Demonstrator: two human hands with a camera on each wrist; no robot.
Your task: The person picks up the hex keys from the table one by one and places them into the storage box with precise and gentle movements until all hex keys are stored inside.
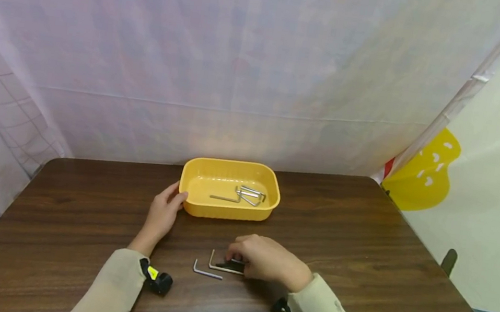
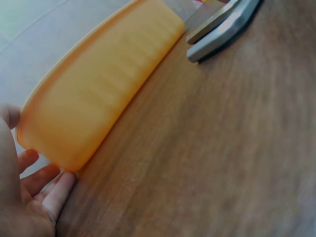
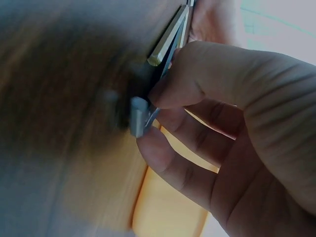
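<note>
A yellow plastic basket (image 1: pixel 223 214) sits toward the back of the table, with several silver hex keys (image 1: pixel 249 194) lying inside on its right half. My left hand (image 1: pixel 164 212) touches the basket's near left corner; in the left wrist view its fingers (image 2: pixel 60 190) lie loosely against the basket's end. Low over the table in front of the basket, my right hand (image 1: pixel 260 258) pinches a hex key (image 3: pixel 139 116) between thumb and fingers. Close to it on the wood lies an L-shaped hex key (image 1: pixel 211 260), partly covered by that hand. A smaller hex key (image 1: pixel 207 274) rests just left of it.
The dark brown wooden table (image 1: pixel 80 218) extends to both sides. A pale curtain (image 1: pixel 237 70) hangs along its back edge, and a white cloth with yellow shapes (image 1: pixel 477 233) hangs at the right. Dark camera straps (image 1: pixel 153 275) sit on the sleeves.
</note>
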